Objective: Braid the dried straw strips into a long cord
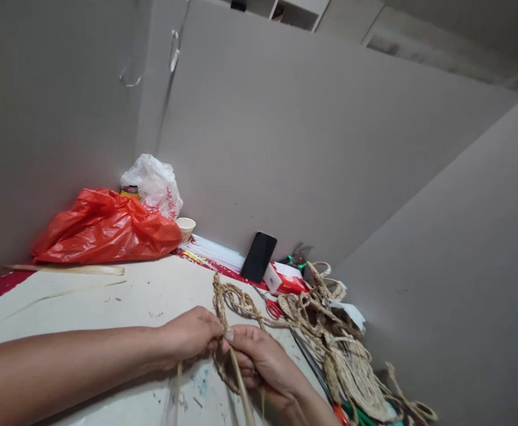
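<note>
My left hand point(194, 334) and my right hand point(261, 358) meet over the white table, each closed on a braided straw rope point(220, 299). The thumb of my right hand presses at the point where the rope meets loose, flat straw strands point(241, 384). These strands hang down toward me from between the hands. One end of the rope stands up above my fingers, and a loop of it curls behind them toward the right. My left fingertips are pinched together and partly hidden.
A red plastic bag point(112, 231), a white bag point(155, 183) and a paper cup point(185, 228) stand at the back left. A phone point(259, 257) leans on the wall, near red-handled scissors point(273, 307) and pliers point(301, 254). Coiled straw braid point(347, 367) is heaped on the right.
</note>
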Demonstrator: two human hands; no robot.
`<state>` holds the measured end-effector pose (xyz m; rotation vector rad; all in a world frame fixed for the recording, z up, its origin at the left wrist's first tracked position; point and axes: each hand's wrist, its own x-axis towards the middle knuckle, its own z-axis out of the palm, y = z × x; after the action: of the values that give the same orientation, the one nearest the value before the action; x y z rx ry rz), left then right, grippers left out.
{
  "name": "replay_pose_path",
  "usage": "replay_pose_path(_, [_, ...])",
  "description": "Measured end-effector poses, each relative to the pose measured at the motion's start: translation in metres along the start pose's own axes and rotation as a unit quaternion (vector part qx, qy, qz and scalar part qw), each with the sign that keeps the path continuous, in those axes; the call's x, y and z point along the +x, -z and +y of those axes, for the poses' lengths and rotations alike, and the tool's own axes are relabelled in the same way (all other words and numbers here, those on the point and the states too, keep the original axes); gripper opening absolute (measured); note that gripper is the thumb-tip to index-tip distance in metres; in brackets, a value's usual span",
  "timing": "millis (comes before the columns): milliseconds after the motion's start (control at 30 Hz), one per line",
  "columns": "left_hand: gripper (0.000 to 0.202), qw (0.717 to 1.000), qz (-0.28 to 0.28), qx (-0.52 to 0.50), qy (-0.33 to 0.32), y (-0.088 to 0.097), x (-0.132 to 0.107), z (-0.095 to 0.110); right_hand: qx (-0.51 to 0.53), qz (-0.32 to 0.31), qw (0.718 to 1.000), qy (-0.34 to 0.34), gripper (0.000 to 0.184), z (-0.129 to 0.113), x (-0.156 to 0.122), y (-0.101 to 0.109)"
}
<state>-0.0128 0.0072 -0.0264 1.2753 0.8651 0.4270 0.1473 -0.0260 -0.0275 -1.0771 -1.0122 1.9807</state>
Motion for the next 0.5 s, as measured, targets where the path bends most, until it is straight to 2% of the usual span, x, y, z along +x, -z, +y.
replay_pose_path(100, [0.027, 0.997, 0.009, 0.063, -0.044, 0.006, -0.002, 0.002, -0.073, -0.002, 0.997, 0.002, 0.029, 0.000, 0.000, 0.004])
replay_pose_path(300, [0.030, 0.985, 0.003, 0.154, -0.082, 0.016, 0.008, -0.007, -0.194, 0.024, 0.981, 0.010, 0.035, 0.001, 0.001, 0.006])
replay_pose_path(500, [0.031, 0.994, 0.005, 0.099, -0.052, 0.017, 0.010, -0.009, -0.275, 0.039, 0.961, 0.014, 0.040, -0.001, -0.001, 0.002])
